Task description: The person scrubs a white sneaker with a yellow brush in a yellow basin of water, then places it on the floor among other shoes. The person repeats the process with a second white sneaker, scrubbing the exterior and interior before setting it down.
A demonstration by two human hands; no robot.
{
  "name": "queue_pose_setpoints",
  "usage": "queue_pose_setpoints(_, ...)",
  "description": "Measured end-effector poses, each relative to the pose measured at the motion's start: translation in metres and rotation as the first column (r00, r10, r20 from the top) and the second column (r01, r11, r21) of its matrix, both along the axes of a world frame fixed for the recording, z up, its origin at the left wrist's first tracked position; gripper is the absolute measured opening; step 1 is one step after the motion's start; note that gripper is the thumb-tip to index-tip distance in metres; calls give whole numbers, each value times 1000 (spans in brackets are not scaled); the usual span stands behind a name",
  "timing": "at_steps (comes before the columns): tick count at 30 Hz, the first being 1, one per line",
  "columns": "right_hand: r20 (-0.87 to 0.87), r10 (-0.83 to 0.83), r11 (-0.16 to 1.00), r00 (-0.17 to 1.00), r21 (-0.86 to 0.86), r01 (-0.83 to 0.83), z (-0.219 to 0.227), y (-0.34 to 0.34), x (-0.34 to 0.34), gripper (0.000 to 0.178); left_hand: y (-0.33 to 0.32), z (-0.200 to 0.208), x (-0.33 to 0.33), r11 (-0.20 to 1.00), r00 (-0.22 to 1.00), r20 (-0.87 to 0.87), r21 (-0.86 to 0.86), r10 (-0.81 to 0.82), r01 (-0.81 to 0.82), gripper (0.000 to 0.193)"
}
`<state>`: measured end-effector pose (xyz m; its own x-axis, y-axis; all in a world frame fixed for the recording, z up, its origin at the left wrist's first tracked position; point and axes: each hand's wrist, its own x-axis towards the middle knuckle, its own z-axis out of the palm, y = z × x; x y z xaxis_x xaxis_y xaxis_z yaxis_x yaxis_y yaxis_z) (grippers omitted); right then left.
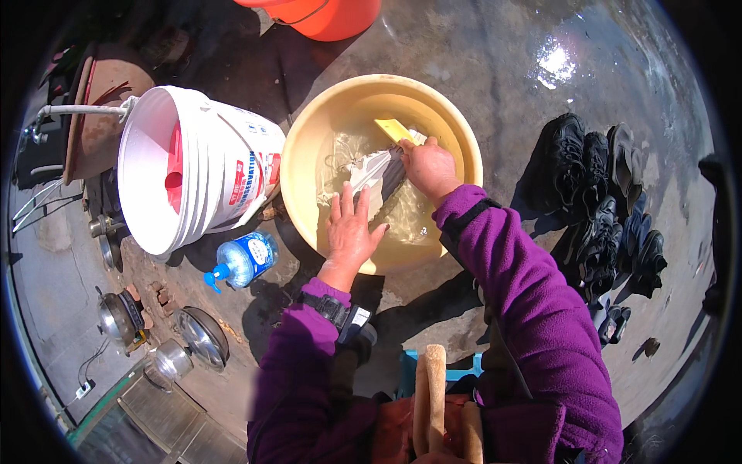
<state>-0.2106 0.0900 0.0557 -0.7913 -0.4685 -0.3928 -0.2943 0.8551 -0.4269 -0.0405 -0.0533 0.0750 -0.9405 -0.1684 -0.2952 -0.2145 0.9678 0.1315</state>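
A round yellow basin (301,116) holds shallow, rippling water. In it lies a white and dark grey item (376,172), apparently a shoe, partly hidden by my hands. My right hand (430,166) is closed at the item's upper end around a yellow scrubbing brush (395,130); the brush sticks out past my fingers to the upper left, and its bristles cannot be made out clearly. My left hand (352,233) reaches over the basin's near side with its fingers spread, their tips beside the item's lower left end. Whether they touch it is unclear.
Left of the basin, a white bucket (232,166) with a red object inside leans toward a tap. Close by lies a blue pump bottle (246,259). Several dark shoes (568,162) stand at right. An orange bucket (328,17) is at the far edge; metal pots (202,336) sit lower left.
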Motion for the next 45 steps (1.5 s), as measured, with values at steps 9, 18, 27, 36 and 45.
queue_pose_setpoints(9,122,312,947,942,-119,-298,66,25,50,36,-43,-28,-15,986,946,298,65,126,-152,57)
queue_pose_setpoints(18,6,-155,958,988,-243,151,9,-7,-4,32,-28,-29,-28,818,854,452,367,260,-443,84)
queue_pose_setpoints(27,216,184,953,959,-279,-120,35,35,51,36,-6,-45,18,-167,469,779,572,416,-803,53)
queue_pose_setpoints(36,472,-318,820,822,-299,488,-15,52,36,46,41,-36,-12,770,841,220,340,494,-540,98)
queue_pose_setpoints(45,514,-93,874,853,-367,317,18,80,65,44,-10,-47,-7,526,683,531,440,501,-728,99)
